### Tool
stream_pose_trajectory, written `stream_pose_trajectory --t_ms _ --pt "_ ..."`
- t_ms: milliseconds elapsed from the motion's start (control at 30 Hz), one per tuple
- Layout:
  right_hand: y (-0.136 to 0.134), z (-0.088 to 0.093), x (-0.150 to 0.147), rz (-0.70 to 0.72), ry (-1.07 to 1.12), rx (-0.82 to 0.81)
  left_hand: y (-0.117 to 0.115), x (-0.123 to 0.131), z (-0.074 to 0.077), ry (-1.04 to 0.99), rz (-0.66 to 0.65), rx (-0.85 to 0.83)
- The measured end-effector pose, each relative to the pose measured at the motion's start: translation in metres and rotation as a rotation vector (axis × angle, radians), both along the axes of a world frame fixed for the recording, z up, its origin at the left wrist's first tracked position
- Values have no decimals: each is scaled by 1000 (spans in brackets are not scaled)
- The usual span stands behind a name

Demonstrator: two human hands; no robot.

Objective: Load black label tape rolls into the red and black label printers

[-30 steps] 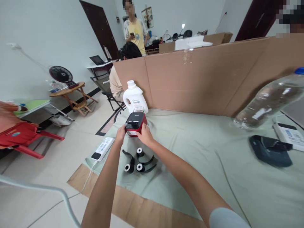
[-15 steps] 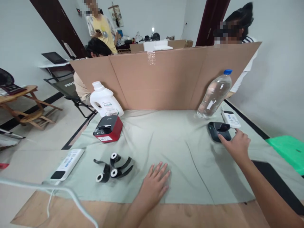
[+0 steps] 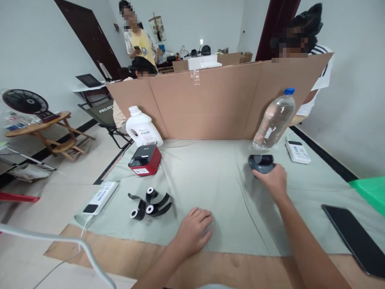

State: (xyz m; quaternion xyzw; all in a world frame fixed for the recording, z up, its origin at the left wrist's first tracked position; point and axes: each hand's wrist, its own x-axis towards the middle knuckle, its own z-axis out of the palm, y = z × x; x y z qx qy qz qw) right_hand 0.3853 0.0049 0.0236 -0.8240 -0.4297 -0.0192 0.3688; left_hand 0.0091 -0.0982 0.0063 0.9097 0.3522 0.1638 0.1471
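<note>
My right hand (image 3: 273, 180) grips a small dark portable printer (image 3: 261, 163) by its near right side; its glossy lid looks raised. The printer is above the pale green cloth (image 3: 207, 172), in front of a large clear water bottle (image 3: 275, 120) with a blue cap. My left hand (image 3: 195, 230) rests on the cloth near the front edge, holding nothing, fingers loosely bent and thumb apart. To its left lie three small rolls of black strip (image 3: 152, 202) with white cores, their ends trailing loose. Behind them stands a red and black box-shaped printer (image 3: 145, 160).
A white jug (image 3: 143, 130) stands at the back left before a cardboard screen (image 3: 207, 104). White power strips lie left (image 3: 100, 197) and right (image 3: 297, 151). A black phone or tablet (image 3: 351, 237) is at front right. A white cable (image 3: 60, 238) crosses lower left. People are beyond the screen.
My right hand has taken hold of the dark printer and moved it left, away from the right power strip. My left hand's fingers have curled from spread. The view has shifted a little left.
</note>
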Motion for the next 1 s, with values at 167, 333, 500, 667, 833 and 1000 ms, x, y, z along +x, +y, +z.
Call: stream_pose_trajectory --t_ms 167,333,500,667,833,1000 --pt "6 4 -137 218 61 -24 74 25 12 -391 393 -181" --pt "4 -3 -216 289 62 -140 142 28 4 -339 496 -370" --pt "-8 -13 -237 285 -26 -181 148 12 -12 -319 403 -398" --pt "-21 -20 -245 338 -26 -203 149 4 -16 -319 342 -414" --pt "-26 -27 -230 446 -8 -207 142 0 -20 -321 359 -351" --pt "-29 -45 -202 625 -77 -69 123 -4 -26 -265 379 -290"
